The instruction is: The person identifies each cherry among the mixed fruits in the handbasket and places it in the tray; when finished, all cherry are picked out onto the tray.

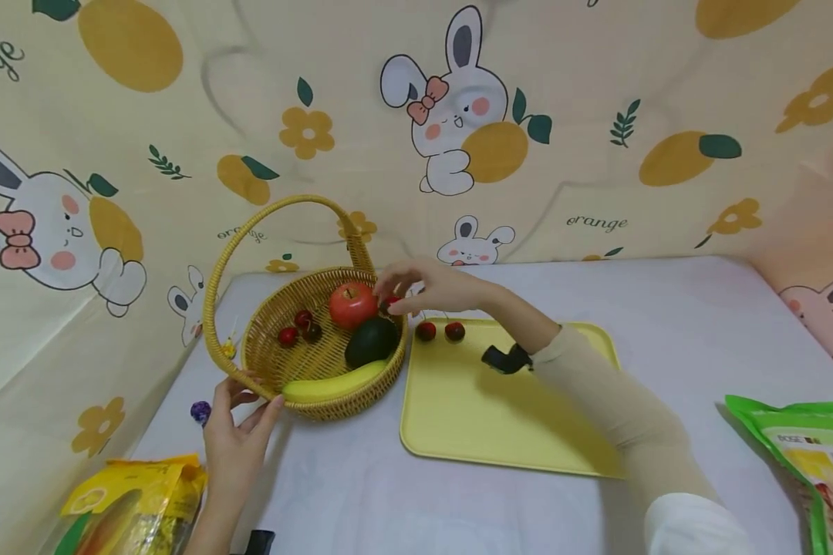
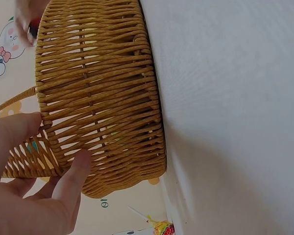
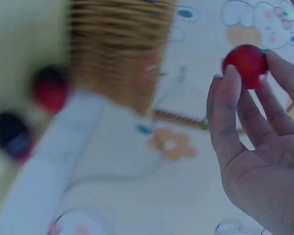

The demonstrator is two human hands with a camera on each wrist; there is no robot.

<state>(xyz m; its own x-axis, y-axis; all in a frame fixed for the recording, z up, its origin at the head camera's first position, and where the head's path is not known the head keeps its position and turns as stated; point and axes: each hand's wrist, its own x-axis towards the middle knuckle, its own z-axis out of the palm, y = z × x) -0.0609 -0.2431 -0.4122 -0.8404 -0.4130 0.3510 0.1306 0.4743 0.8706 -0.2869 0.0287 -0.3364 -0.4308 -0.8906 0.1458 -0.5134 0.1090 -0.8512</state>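
Note:
A wicker basket (image 1: 319, 414) with a tall handle stands at the left. My left hand (image 1: 239, 432) grips its near left rim at the foot of the handle, thumb against the weave in the left wrist view. Over the basket's right rim, my right hand (image 1: 437, 287) pinches a red cherry (image 3: 246, 65) between its fingertips. Inside the basket lie a red apple (image 1: 352, 305), a dark green avocado (image 1: 372, 344), a banana (image 1: 333, 385) and several cherries (image 1: 288, 337). Two more cherries (image 1: 454, 332) rest on the yellow tray (image 1: 500, 416), below my right wrist.
Left of the basket are a purple-wrapped lollipop (image 1: 200, 412) and a yellow one (image 1: 229, 349). A yellow snack bag (image 1: 135, 501) lies at the near left, a green bag (image 1: 805, 455) at the right edge. A patterned cloth (image 1: 361, 46) hangs behind the table.

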